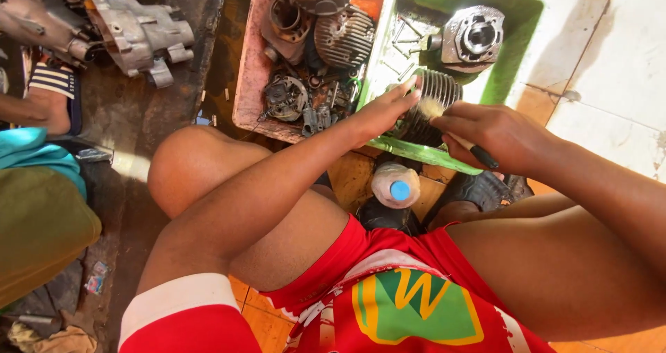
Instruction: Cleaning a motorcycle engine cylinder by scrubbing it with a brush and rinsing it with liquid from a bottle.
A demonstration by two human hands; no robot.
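Note:
My left hand (385,110) grips a dark finned engine cylinder (438,89) and holds it against the near rim of a green tub (527,20). My right hand (489,132) holds a small brush (458,139) with a black handle, its pale bristles touching the cylinder's fins. A second grey cylinder part (473,37) lies in the tub with several loose bolts (406,37) beside it.
A pink tray (246,82) to the left holds several metal engine parts, including a finned cylinder head (345,37). A plastic bottle with a blue cap (395,185) stands between my knees. An engine casing (132,30) lies at the top left. Another person's foot (48,96) is at the left.

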